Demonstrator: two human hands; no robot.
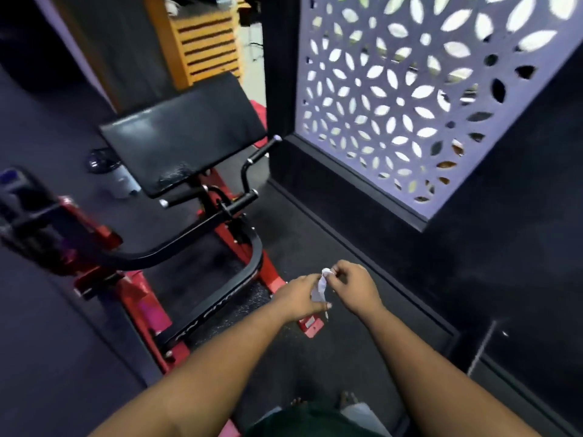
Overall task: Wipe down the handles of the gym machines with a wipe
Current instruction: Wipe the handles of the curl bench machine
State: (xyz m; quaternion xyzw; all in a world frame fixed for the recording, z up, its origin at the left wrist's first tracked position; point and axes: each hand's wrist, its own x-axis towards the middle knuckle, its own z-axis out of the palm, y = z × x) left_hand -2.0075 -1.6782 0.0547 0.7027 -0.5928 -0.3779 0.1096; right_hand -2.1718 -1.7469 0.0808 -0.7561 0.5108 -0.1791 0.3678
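Two bare forearms reach forward from the bottom edge, above a dark green garment and bare toes on the black floor. The left hand (301,296) and right hand (353,287) meet in mid-air with a small white wipe (320,287) between them: the right fingers (336,274) pinch its bunched top, while the left fingers curl round its lower part, as if unfolding or re-bunching it. The wipe hangs over the red foot of a machine (249,269), well apart from any grip. The nearest handles (254,162) are the black bars with silver end caps just below the black pad (186,130), farther ahead and to the left. The wipe looks small and crumpled, so it may cover little of a bar and leave stretches unwiped unless opened out; pulled between two pinches, it could also tear or slip free and drop to the floor. The view is blurred, so finer finger detail cannot be told
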